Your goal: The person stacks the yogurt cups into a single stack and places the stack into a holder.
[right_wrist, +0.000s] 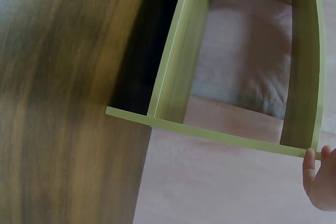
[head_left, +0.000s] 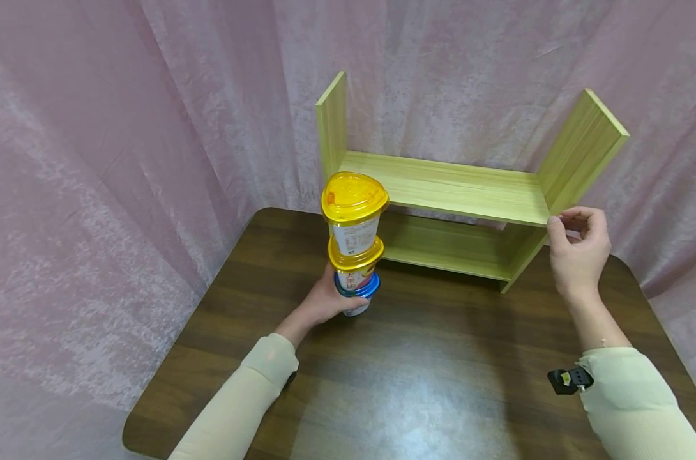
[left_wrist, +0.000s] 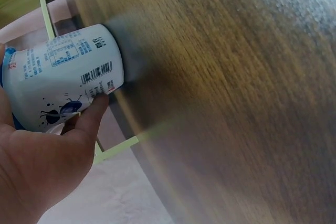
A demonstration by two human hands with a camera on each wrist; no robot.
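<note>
My left hand (head_left: 327, 297) holds a stack of three lidded cups, its fingers and thumb round the lowest one. That white cup with a blue lid (head_left: 366, 289) shows a barcode and printed text in the left wrist view, its base close over the table. On it stands a cup with a yellow lid (head_left: 356, 260), and on top another yellow-lidded cup (head_left: 355, 211), slightly tilted. My right hand (head_left: 582, 255) pinches the right side panel of a light wooden shelf (head_left: 457, 188) where the upper board meets it. Part of that hand is cut off in the right wrist view.
The two-tier shelf stands at the back of a dark wood-grain table (head_left: 417, 358), its tall side panels (head_left: 583, 147) rising above the upper board. Pink curtains (head_left: 233, 115) hang behind and beside the table. The cup stack overlaps the shelf's left end in the head view.
</note>
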